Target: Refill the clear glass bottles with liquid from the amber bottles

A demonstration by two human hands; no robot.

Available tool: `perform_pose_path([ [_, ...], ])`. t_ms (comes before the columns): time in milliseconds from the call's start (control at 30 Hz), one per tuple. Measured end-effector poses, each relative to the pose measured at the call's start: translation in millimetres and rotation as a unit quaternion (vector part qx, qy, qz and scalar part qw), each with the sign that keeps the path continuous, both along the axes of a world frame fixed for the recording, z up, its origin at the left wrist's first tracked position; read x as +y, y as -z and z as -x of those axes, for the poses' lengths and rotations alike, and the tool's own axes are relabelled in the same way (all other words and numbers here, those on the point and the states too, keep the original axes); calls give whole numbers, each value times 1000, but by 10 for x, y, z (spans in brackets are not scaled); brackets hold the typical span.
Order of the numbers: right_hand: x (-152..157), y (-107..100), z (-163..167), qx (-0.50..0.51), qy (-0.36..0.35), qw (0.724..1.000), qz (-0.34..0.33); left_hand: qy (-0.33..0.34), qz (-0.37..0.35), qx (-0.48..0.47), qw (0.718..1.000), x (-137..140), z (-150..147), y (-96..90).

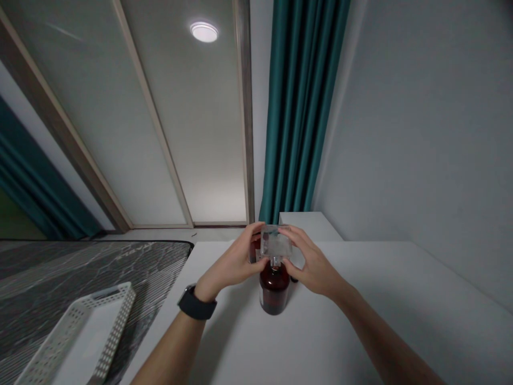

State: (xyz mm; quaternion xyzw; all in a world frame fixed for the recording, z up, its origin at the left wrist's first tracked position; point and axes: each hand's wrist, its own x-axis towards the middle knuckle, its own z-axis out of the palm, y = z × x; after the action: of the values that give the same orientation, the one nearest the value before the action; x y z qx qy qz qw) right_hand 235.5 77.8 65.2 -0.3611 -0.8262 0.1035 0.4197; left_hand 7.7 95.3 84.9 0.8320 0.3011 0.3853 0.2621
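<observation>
Both hands grip a clear, boxy container (276,244) over the neck of a dark red-brown bottle (274,291). My left hand (242,256) holds its left side, fingers behind and thumb in front. On the opposite side, my right hand (310,262) holds it the same way, with the thumb low near the bottle neck. The bottle stands upright on the white table (312,342). Whether the container touches the bottle's mouth I cannot tell. Another reddish-brown object (253,251) shows partly behind my left fingers. A small dark item by my right thumb is mostly hidden.
At the lower left, a white perforated basket (86,326) lies on a dark grey patterned surface (156,267) beside the table. Beyond the table are a white cabinet-like block (310,220), a teal curtain (304,107) and frosted sliding panels (196,133). A grey wall (425,133) borders the right.
</observation>
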Motion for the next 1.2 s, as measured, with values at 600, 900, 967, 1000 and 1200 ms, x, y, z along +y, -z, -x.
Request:
perform_pose_path([
  [600,-17,-4,12,-5,9,1000,-3,-10,-8,5,1000,-28,-12,-61],
  [900,-57,-47,20,-1,6,1000,4,-11,-20,5,1000,-54,-20,-83],
  [967,-60,-52,21,2,3,1000,6,-9,-19,3,1000,-58,-22,-92],
  [1000,-59,-53,21,4,2,1000,7,-9,-18,3,1000,-58,-22,-95],
  [1200,-56,-46,22,12,2,1000,2,-11,-18,0,1000,-59,-23,-101],
])
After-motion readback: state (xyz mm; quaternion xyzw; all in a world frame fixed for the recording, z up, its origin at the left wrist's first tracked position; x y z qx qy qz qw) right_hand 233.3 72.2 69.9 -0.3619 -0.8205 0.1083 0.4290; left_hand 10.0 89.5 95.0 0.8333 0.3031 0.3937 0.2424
